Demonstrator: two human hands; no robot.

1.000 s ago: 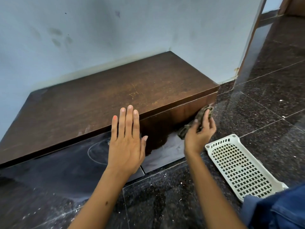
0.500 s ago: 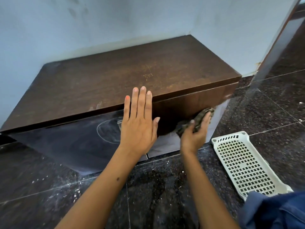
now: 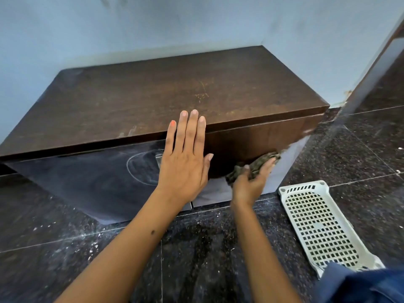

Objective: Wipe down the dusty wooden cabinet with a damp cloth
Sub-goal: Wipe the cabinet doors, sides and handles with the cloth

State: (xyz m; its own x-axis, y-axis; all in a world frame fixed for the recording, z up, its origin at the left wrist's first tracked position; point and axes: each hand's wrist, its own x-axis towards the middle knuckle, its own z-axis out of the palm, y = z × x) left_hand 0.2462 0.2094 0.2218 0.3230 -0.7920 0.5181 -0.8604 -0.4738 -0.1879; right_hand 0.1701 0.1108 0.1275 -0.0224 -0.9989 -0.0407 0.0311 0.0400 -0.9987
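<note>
- Cabinet [image 3: 153, 95], brown wood, sits low on the dark floor [image 3: 196, 248] against the blue wall [image 3: 175, 22].
- Left hand [image 3: 184, 158] lies flat on its front, fingers straight.
- Right hand [image 3: 251, 182] presses a dark cloth [image 3: 255, 164] on the front.
- White basket [image 3: 319, 224] lies nearby.
</note>
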